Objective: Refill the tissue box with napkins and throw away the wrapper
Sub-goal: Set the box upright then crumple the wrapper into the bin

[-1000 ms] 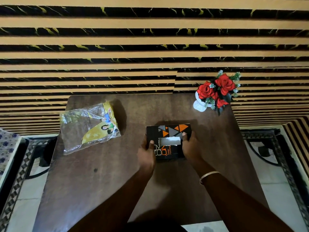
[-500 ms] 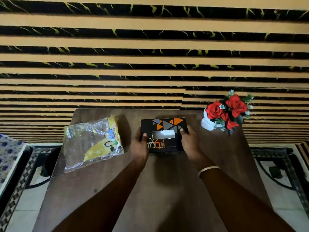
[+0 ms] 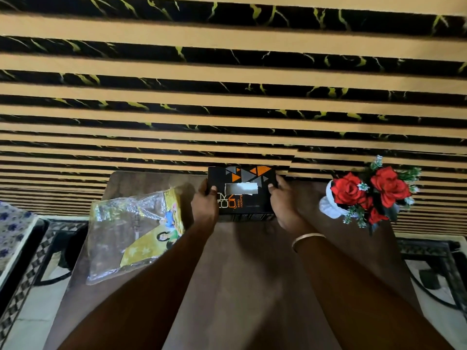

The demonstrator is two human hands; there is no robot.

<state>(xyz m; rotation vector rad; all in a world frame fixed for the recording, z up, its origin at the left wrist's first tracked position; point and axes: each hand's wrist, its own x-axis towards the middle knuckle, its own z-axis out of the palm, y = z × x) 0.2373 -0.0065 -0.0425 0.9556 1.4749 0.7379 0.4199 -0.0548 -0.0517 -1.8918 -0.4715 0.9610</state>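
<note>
A black tissue box [image 3: 246, 202] with orange and grey triangles sits at the far edge of the brown table [image 3: 240, 274], against the striped wall. White napkin shows through its top slot. My left hand [image 3: 205, 207] grips the box's left end and my right hand [image 3: 284, 204] grips its right end. A crumpled clear and yellow plastic wrapper [image 3: 131, 233] lies flat on the table's left side, apart from both hands.
A white vase of red artificial roses [image 3: 366, 198] stands at the table's far right corner. A black-and-tan striped wall [image 3: 227, 97] rises right behind the table. Patterned floor tiles [image 3: 434, 274] flank the table, and floral fabric [image 3: 12, 231] shows at left.
Both hands have slid the tissue box away from me, from the table's middle to its far edge by the wall. The wrapper and vase stayed put.
</note>
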